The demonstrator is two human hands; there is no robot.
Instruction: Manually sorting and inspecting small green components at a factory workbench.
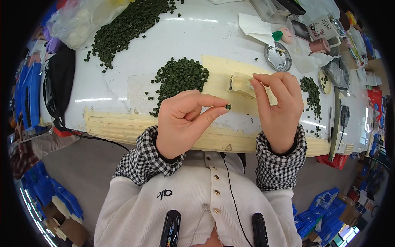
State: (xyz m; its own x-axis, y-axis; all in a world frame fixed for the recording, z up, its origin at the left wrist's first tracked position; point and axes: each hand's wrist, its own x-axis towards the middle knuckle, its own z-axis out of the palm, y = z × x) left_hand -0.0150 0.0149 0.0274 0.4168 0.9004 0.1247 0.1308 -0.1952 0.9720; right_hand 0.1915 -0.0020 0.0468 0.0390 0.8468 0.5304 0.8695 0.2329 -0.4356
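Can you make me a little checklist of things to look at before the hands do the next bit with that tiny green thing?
1. Small dark green cylindrical bead pinched between thumb and forefinger of the left hand: ok.
2. Right hand free, with nothing held between its fingertips: ok; thumb and forefinger are curled just above a pale folded piece of tape.
3. Whether that piece of tape is touched by the right fingers: cannot tell.
4. Middle heap of dark green beads close behind the hands on the white table: ok.
5. Beads kept in one tidy heap: not ok; strays lie scattered around it.
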